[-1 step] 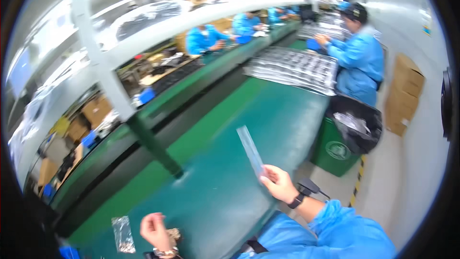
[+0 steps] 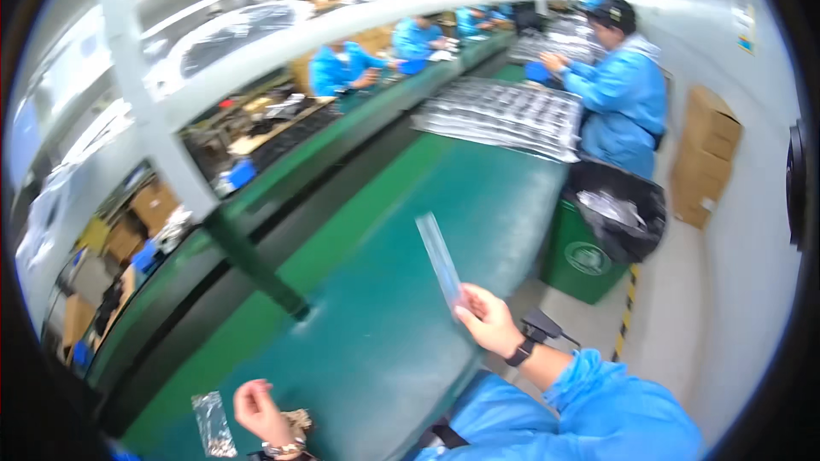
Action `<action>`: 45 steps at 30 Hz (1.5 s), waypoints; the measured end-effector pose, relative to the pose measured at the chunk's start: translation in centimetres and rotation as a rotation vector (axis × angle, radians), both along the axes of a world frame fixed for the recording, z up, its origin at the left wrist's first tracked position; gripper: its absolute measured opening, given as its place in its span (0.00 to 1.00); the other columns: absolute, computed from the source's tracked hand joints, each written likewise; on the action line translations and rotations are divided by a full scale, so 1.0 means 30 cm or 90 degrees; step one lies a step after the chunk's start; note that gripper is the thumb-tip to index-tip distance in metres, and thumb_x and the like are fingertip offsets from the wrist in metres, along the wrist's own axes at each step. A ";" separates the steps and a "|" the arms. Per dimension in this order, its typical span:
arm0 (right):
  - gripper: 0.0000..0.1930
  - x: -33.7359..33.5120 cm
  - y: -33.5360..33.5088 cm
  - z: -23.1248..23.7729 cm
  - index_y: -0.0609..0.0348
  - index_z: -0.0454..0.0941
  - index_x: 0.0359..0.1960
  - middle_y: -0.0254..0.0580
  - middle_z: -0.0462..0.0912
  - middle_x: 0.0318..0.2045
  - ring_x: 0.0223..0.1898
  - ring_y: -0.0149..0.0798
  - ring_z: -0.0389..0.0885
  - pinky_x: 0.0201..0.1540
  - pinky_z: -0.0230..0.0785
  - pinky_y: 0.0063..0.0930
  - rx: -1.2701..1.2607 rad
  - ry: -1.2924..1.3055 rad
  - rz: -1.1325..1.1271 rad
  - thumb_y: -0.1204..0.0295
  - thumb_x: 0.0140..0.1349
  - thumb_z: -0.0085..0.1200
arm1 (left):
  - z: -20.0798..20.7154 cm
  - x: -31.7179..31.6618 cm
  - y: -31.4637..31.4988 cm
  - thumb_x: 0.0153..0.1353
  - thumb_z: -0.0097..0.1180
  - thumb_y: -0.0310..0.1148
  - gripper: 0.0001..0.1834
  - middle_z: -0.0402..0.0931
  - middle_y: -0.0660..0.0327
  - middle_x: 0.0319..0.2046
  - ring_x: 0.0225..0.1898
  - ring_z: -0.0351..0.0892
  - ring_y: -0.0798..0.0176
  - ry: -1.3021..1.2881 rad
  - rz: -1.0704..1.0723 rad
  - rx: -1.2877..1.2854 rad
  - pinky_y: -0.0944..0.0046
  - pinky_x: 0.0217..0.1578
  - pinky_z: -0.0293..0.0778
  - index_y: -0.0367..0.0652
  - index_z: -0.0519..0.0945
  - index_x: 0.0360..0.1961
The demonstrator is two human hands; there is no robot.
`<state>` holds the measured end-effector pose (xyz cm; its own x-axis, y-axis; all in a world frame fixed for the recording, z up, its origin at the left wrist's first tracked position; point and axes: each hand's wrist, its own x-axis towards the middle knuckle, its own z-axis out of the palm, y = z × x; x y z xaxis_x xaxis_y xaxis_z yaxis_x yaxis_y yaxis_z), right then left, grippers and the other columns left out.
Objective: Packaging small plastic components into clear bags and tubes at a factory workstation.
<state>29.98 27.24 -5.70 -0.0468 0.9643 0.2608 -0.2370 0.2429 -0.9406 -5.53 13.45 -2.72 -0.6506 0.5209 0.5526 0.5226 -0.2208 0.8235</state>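
My right hand [image 2: 487, 320] pinches the lower end of a long, narrow, clear bluish plastic strip [image 2: 438, 258], possibly a flat sleeve. The strip is tilted up and away above the green tabletop [image 2: 367, 324]. Low on the left, my left hand [image 2: 259, 412] has its fingers curled in; whether anything is between them is hidden. Beside its wrist lies a small heap of beige pieces [image 2: 298, 421], partly covered by the hand. To the left of that hand, a clear plastic bag [image 2: 210, 423] with small brownish parts at its near end rests on the table.
Silvery sheets of trays [image 2: 504, 115] lie farther along the table. A green bin [image 2: 585, 260] with a black liner stands at its right side, near a co-worker in blue [image 2: 622, 94]. A post [image 2: 256, 269] rises at left; cardboard boxes [image 2: 707, 149] stand along the wall.
The view has turned slightly right, so the surroundings sit farther left. Both hands keep much the same pose, and the strip stays in my right hand.
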 end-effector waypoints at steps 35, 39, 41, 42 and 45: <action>0.44 -0.711 -0.204 0.231 0.62 0.58 0.62 0.65 0.56 0.62 0.64 0.64 0.53 0.64 0.50 0.51 0.705 -0.573 0.689 0.46 0.50 0.59 | 0.083 0.022 -0.775 0.57 0.50 0.18 0.15 0.74 0.54 0.47 0.51 0.73 0.62 -0.045 0.401 0.112 0.64 0.54 0.67 0.33 0.72 0.47; 0.46 -0.896 -0.250 0.133 0.47 0.57 0.65 0.67 0.49 0.65 0.65 0.70 0.47 0.63 0.43 0.63 0.779 -0.631 0.680 0.38 0.47 0.55 | 0.111 -0.180 -0.598 0.52 0.62 0.30 0.29 0.65 0.48 0.56 0.59 0.65 0.54 0.142 0.383 -0.211 0.56 0.58 0.62 0.34 0.67 0.55; 0.39 -0.931 -0.266 0.101 0.44 0.62 0.63 0.63 0.53 0.65 0.65 0.69 0.49 0.62 0.44 0.66 0.781 -0.611 0.670 0.39 0.52 0.52 | 0.129 -0.268 -0.521 0.44 0.68 0.40 0.42 0.60 0.42 0.59 0.62 0.59 0.46 0.213 0.301 -0.360 0.51 0.61 0.56 0.34 0.63 0.59; 0.34 -0.936 -0.266 0.094 0.45 0.66 0.60 0.60 0.56 0.64 0.65 0.69 0.50 0.62 0.46 0.65 0.810 -0.624 0.661 0.42 0.55 0.50 | 0.139 -0.301 -0.474 0.42 0.69 0.44 0.46 0.58 0.40 0.60 0.63 0.56 0.43 0.215 0.299 -0.431 0.50 0.62 0.55 0.35 0.61 0.60; 0.20 -0.933 -0.273 0.078 0.48 0.77 0.50 0.52 0.66 0.60 0.64 0.62 0.56 0.61 0.53 0.61 0.827 -0.583 0.635 0.54 0.60 0.49 | 0.142 -0.392 -0.354 0.37 0.69 0.55 0.57 0.54 0.36 0.61 0.65 0.50 0.37 0.239 0.301 -0.620 0.49 0.63 0.51 0.36 0.55 0.64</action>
<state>2.00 19.06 -3.36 -0.9244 -0.2542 0.2842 -0.3184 0.9248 -0.2085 -17.30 2.82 1.52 -0.7749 0.5808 0.2494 0.6321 0.7094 0.3118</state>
